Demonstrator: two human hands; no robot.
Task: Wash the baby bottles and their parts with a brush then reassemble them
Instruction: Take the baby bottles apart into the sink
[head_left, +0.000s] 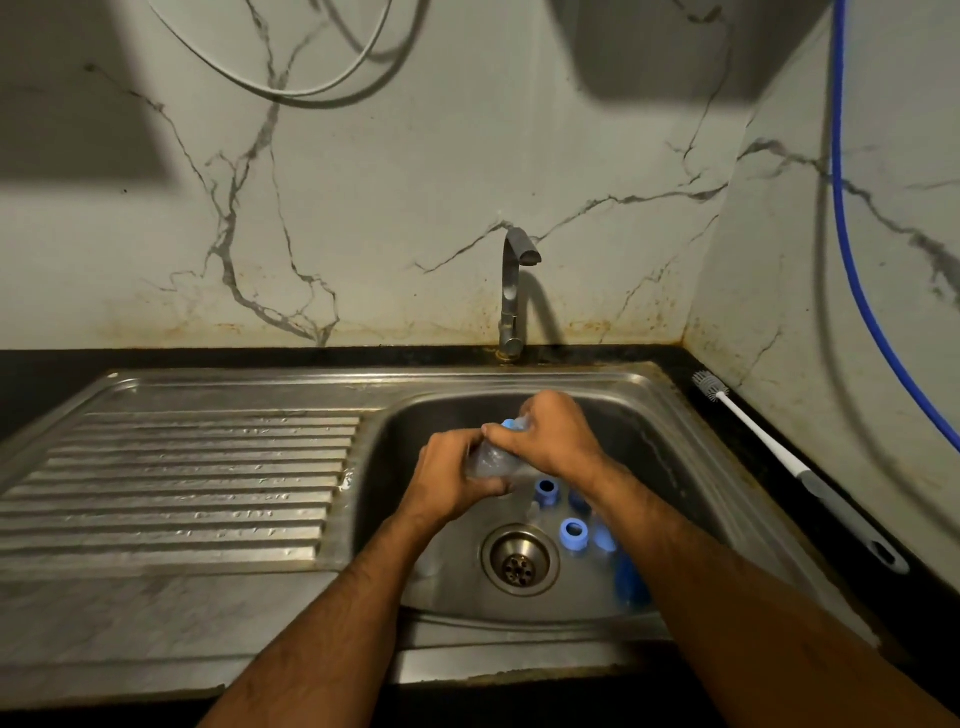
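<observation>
Over the steel sink basin (675, 467) I hold a clear baby bottle (491, 460) between both hands. My left hand (449, 480) grips its body from below. My right hand (550, 434) is curled over its top end, where a bit of the blue collar (511, 424) shows between the fingers. On the basin floor lie blue rings (546, 490) (573, 532), another blue part (631, 579) and clear pieces partly hidden under my right forearm. The bottle brush (795, 465), white shaft and grey handle, lies on the dark counter to the right of the sink.
The tap (514, 291) stands behind the basin with no water running. The drain (519, 561) sits in the basin's middle. A ribbed steel drainboard (182, 483) spreads to the left. A blue hose (844, 223) hangs down the right wall.
</observation>
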